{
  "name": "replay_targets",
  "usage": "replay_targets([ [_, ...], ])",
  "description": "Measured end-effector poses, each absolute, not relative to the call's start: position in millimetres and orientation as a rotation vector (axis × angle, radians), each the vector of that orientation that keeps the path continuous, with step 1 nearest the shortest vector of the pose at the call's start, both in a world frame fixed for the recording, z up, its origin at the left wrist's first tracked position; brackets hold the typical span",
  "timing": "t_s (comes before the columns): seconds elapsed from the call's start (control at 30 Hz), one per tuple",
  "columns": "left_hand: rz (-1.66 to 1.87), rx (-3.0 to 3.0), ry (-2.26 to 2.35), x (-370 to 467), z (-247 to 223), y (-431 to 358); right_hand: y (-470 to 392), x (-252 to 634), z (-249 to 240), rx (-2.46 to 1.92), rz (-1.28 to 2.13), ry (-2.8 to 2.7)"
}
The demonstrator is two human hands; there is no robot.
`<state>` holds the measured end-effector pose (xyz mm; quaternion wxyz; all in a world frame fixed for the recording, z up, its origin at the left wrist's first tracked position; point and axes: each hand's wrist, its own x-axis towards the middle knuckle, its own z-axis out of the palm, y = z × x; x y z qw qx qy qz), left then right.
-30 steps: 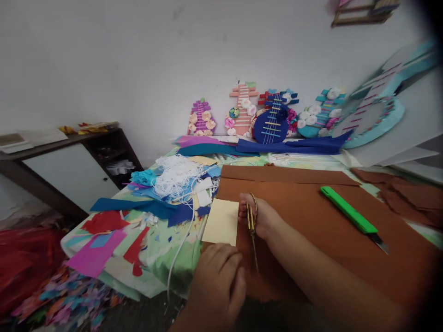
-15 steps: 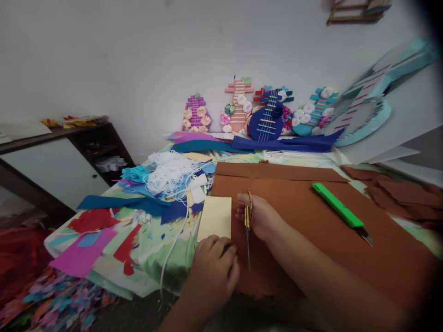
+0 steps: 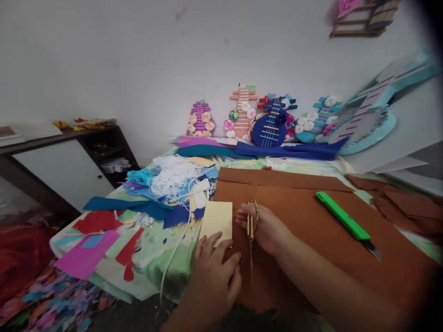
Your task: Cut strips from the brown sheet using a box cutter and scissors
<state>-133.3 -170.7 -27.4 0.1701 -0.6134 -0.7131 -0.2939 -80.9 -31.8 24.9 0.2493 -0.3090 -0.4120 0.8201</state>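
My left hand (image 3: 214,272) rests with spread fingers on the lower part of a pale yellow card (image 3: 217,219), which lies at the left edge of a large brown sheet (image 3: 297,221). Just right of the card, my right hand (image 3: 265,226) is closed round the handles of gold-handled scissors (image 3: 251,249); their blades point toward my body above the brown sheet. A green utility knife (image 3: 342,216) lies on the sheet to the right, its blade out.
White cord (image 3: 175,177) is heaped at the left among coloured scraps (image 3: 98,221). Decorated instrument shapes (image 3: 270,129) stand against the wall. Brown pieces (image 3: 408,203) lie at the right. A dark cabinet (image 3: 65,170) stands at the left.
The fingers of my left hand have spread out on the card. My right hand and the scissors sit slightly lower in view, as the whole scene has shifted down and right.
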Motion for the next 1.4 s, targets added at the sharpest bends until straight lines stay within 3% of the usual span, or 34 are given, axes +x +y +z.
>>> replay_targets([
  [0.23,-0.788,-1.754,-2.025,-135,-30,-170,-11,-73,11,-0.878,2.177,-1.456],
  [0.43,-0.702,-1.831,-2.005,-141,-34,-171,3,-79,6,-1.086,1.884,-1.841],
  [0.6,-0.673,-1.845,-1.965,-145,-37,-170,0,-87,6,-1.199,1.778,-1.818],
  [0.93,-0.670,-1.848,-1.973,-144,-38,-170,-4,-86,14,-1.088,2.076,-1.757],
  [1.4,-0.731,-1.813,-1.980,-141,-36,-170,-10,-73,21,-1.162,2.174,-1.919],
])
